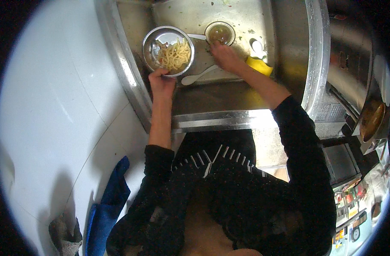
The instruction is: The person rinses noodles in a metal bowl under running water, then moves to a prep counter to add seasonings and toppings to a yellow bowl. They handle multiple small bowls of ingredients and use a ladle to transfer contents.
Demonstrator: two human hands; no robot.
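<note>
My left hand [162,82] grips the near rim of a round metal bowl [152,36], which is tilted over the left part of a stainless steel sink [182,12]. Pale noodle-like strips of food [175,56] lie in the bowl. My right hand [223,56] is at the near edge of the round sink drain [220,33], fingertips down; whether they pinch anything cannot be told. A white spoon [193,78] lies on the sink floor between my hands. Another white handle [197,36] shows between bowl and drain. A yellow cloth or sponge [260,66] lies beside my right forearm.
A small white object [256,46] and green food scraps lie on the sink floor. The sink's metal front rim [214,121] runs before my body. At the lower left hang a blue cloth [107,204] and a grey one [67,238]. A wok-like pan [372,121] stands far right.
</note>
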